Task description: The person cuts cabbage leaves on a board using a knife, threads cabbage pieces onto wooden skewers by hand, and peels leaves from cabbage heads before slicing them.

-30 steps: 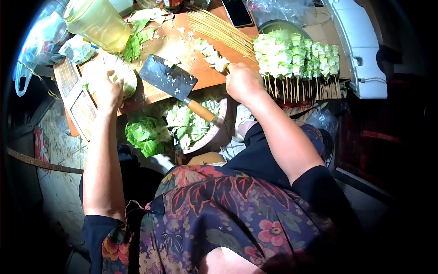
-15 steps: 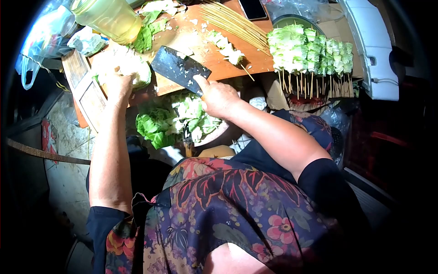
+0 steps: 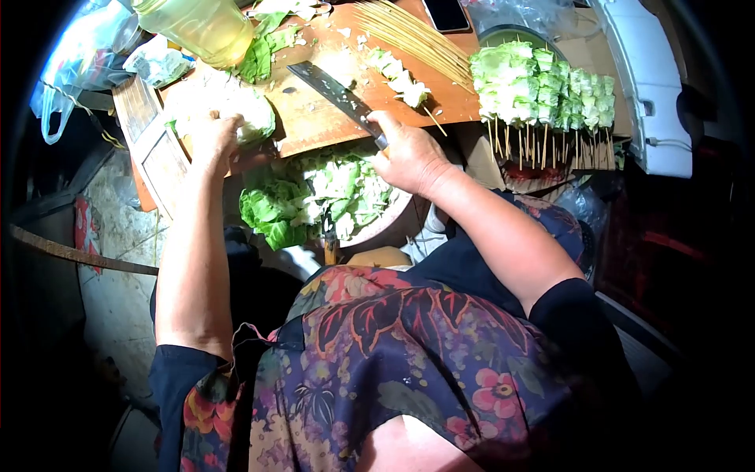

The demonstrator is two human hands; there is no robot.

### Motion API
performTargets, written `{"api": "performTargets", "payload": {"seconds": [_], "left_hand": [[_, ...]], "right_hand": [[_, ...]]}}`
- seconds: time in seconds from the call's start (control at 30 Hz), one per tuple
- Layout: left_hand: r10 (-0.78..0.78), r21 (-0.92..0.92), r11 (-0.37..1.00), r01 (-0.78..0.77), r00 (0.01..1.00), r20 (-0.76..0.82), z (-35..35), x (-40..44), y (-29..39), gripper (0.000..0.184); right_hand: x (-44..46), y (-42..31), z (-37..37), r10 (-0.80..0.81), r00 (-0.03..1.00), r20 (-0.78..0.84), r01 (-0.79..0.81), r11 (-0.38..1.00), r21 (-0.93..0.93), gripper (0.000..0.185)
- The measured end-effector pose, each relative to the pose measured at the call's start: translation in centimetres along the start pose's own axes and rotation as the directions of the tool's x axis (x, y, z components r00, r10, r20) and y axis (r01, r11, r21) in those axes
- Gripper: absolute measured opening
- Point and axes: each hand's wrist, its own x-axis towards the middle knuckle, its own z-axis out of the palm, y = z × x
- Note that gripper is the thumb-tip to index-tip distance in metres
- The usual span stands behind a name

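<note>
Head view shows a dark cleaver [image 3: 334, 92] flecked with white.

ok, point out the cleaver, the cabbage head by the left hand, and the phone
Cleaver [image 3: 334, 95]: head view, middle of the dark blade.
Cabbage head [image 3: 250, 110]: head view, pale outer leaves.
Phone [image 3: 446, 14]: head view, dark screen.

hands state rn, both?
Left hand: on the cabbage, fingers bent; firm grip or just steadying, can't tell.
Right hand: closed, holding the cleaver.
</note>
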Motion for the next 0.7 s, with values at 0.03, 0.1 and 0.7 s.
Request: {"api": "performTargets", "payload": {"seconds": [0.03, 0.1, 0.7], "left_hand": [[0.014, 0.012, 1.0, -0.014, 1.0, 0.0, -0.1, 0.0, 0.1, 0.031], [0.032, 0.014, 0.999, -0.032, 0.999, 0.001, 0.0, 1.0, -0.8, 0.031], [0.208, -0.053, 0.977, -0.207, 0.978, 0.016, 4.3, 1.5, -1.6, 0.043]], "right_hand": [[-0.1, 0.1, -0.1, -0.001, 1.0, 0.0, 0.001, 1.0, 0.007, 0.049], [-0.4, 0.4, -0.2, -0.04, 0.999, -0.01, 0.039, 0.999, -0.011, 0.047], [-3.4, -4.0, -1.0, -0.173, 0.978, 0.12, 0.118, 0.922, 0.37, 0.041]]}}
